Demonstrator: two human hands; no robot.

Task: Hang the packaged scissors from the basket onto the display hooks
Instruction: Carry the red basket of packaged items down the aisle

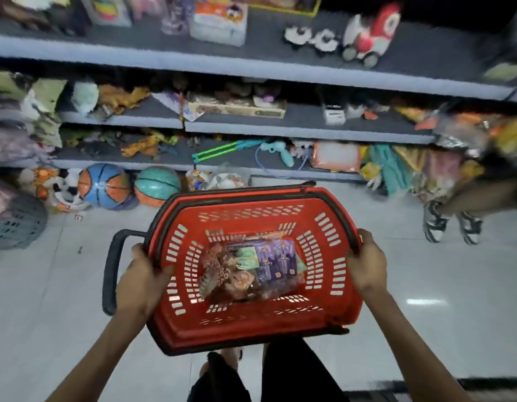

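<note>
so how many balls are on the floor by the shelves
2: a blue and orange ball low at the left, and a teal and orange ball just right of it. More may be hidden.

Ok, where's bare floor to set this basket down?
Bare floor lies left of the red basket, below the grey hamper, and right of it, this side of the sneakers. The shelf foot is crowded with balls and toys.
</note>
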